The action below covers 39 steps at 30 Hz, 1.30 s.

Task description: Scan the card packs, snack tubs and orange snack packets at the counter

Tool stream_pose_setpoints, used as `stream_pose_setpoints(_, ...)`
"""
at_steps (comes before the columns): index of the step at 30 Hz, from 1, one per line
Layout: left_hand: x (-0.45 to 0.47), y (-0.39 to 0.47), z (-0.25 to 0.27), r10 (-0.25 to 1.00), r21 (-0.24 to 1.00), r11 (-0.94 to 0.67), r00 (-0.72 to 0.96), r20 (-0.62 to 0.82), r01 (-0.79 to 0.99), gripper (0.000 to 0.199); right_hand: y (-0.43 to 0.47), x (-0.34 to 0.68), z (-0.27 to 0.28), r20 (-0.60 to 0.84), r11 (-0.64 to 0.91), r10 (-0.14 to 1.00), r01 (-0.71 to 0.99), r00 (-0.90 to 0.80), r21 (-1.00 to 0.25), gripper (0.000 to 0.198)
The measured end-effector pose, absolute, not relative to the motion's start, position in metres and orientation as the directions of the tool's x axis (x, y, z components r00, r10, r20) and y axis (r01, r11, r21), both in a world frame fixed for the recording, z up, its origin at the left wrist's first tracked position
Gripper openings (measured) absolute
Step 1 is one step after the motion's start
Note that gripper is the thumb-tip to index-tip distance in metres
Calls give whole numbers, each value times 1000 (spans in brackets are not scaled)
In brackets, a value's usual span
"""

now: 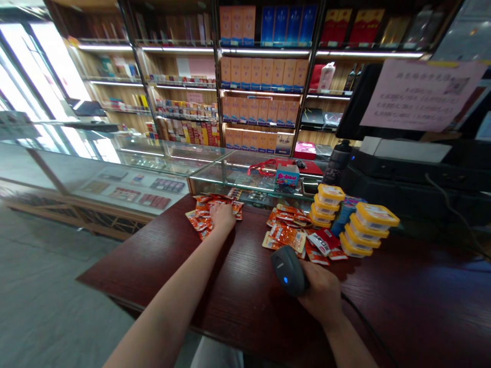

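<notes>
Bare forearms (169, 291) stretch in from the bottom edge, pale cloth (217, 352) showing between them below the counter (141, 260), a slab of glossy, dark reddish-brown wood grain. The right hand (320, 291) is wrapped round the handle of a barcode scanner (288, 271), whose rounded dark-grey body shows a blue light; its thin black cable (367, 322) trails toward the lower right. The left hand (223, 217) rests on a loose heap of shiny orange packets (201, 221) at the counter's far left; whether its fingers pinch one I cannot tell.

Just beyond the scanner lies a second pile of crinkled packets (286, 236), with a red and white packet (320, 242) on its right side. Squarish tubs (368, 234) with yellow lids stand in two stacks near it, a patterned blue package (345, 213) between them. Behind, a dark bottle (337, 161) and a bulky black machine (406, 191) crowd the right rear, under a pink paper sheet (422, 97). Beyond the counter runs a glass display case (218, 176), backed by lit shelves (264, 92) of upright boxes.
</notes>
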<state>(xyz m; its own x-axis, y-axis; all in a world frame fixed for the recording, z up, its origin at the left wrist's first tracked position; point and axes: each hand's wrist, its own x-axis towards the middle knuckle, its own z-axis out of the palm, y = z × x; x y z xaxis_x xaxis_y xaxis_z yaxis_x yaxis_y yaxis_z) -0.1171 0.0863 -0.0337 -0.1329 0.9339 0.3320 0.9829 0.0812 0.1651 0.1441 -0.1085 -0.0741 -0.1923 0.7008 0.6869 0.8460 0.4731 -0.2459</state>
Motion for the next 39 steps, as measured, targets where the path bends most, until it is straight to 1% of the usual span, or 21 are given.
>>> stream_pose_setpoints(2,-119,88,-34,933,173,41,-100,344,984,22,-108,144,-74,682,467,706,849,-190,-246,21)
stream_pose_setpoints(5,-123,84,-30,893,235,-65,-48,447,970,27,-108,144,-73,684,466,703,853,-196,-235,21)
stream_pose_setpoints(7,-125,78,-25,842,310,-135,-56,537,941,29,-108,145,-72,685,471,699,853,-205,-226,22)
stream_pose_setpoints(9,-125,69,-21,781,415,-229,-88,619,881,28,-109,145,-71,686,474,698,851,-205,-227,24)
stream_pose_setpoints(11,-124,59,-19,717,516,-351,-130,685,781,25,-110,145,-71,691,468,695,855,-199,-224,24)
stream_pose_setpoints(13,-122,50,-21,664,574,-466,-163,730,673,19,-111,145,-71,703,473,681,857,-207,-206,22)
stream_pose_setpoints(15,-120,43,-26,642,608,-540,-183,745,581,13,-111,145,-71,722,484,658,855,-214,-188,21)
stream_pose_setpoints(17,-121,39,-32,651,652,-571,-208,730,499,10,-109,147,-72,736,489,642,854,-215,-177,24)
stream_pose_setpoints(19,-124,40,-39,683,715,-570,-250,687,405,12,-107,149,-73,735,488,638,859,-231,-154,25)
stream_pose_setpoints(22,-131,45,-48,755,812,-540,-300,583,220,17,-105,150,-71,716,488,647,864,-263,-123,25)
stream_pose_setpoints(24,-134,49,-52,807,855,-509,-295,512,93,23,-106,147,-66,695,467,683,866,-226,-178,23)
stream_pose_setpoints(26,-135,52,-55,841,878,-478,-290,457,-5,31,-106,141,-60,650,422,747,855,-138,-303,20)
stream_pose_setpoints(28,-134,54,-56,856,885,-460,-301,420,-75,37,-105,134,-53,579,392,812,801,-71,-452,21)
stream_pose_setpoints(30,-133,54,-57,864,883,-452,-309,399,-124,39,-102,127,-47,501,391,863,711,-63,-584,25)
stream_pose_setpoints(32,-133,53,-58,877,891,-428,-308,368,-152,38,-98,121,-40,443,406,891,614,-100,-677,29)
stream_pose_setpoints(35,-133,51,-59,899,910,-372,-315,303,-185,35,-94,111,-32,403,413,905,521,-139,-747,30)
stream_pose_setpoints(39,-133,48,-60,910,914,-335,-331,251,-228,34,-94,100,-24,354,387,921,509,-165,-769,31)
